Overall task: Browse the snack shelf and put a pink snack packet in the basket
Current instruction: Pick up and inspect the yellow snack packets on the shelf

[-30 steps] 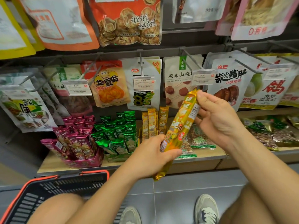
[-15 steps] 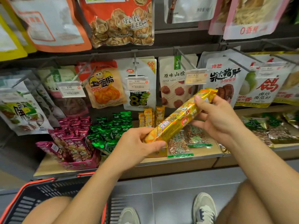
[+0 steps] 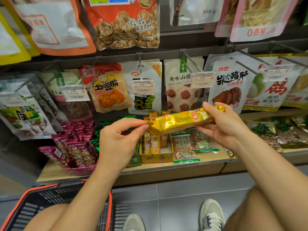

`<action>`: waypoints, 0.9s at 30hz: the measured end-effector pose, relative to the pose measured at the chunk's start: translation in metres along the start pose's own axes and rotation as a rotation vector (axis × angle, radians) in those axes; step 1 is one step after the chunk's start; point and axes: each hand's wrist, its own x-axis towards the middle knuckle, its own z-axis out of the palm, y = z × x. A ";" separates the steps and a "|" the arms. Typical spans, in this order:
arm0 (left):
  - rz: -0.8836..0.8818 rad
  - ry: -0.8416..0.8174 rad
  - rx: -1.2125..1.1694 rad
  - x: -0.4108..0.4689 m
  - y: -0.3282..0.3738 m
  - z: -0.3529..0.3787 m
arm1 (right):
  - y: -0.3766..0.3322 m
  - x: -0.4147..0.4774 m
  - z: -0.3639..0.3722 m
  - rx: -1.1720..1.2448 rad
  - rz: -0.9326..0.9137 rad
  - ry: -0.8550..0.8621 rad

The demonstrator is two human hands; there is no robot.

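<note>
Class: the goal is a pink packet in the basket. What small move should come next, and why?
Probably return the yellow packet, held by left hand and right hand, to the yellow box; the pink packets sit untouched further left.

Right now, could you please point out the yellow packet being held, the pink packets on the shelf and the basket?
yellow packet (image 3: 180, 120): head view, on the middle of its foil wrapper.
pink packets (image 3: 80, 149): head view, on one packet's front.
basket (image 3: 58, 195): head view, on its dark mesh wall.
</note>
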 end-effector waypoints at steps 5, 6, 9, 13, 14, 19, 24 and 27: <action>0.124 0.014 0.211 -0.001 -0.001 0.003 | 0.004 0.002 0.003 0.029 0.047 -0.002; 0.114 -0.024 0.215 -0.001 -0.003 0.003 | 0.004 0.003 0.004 0.040 0.041 0.011; -0.197 -0.227 -0.062 0.002 -0.003 0.001 | 0.000 0.004 0.004 0.052 0.039 0.004; -0.545 -0.410 -0.489 0.002 0.000 -0.002 | -0.001 0.003 0.003 0.051 0.060 -0.049; -0.572 -0.441 -0.510 0.001 -0.001 -0.002 | -0.001 0.003 0.003 0.045 0.057 -0.062; -0.536 -0.442 -0.261 0.002 -0.009 -0.003 | 0.000 0.004 0.003 0.045 0.043 -0.123; -0.495 -0.409 -0.141 0.000 -0.011 0.002 | 0.001 0.006 0.004 0.049 0.023 -0.148; -0.500 -0.434 -0.053 -0.002 -0.014 0.007 | 0.002 0.006 0.004 0.038 0.018 -0.175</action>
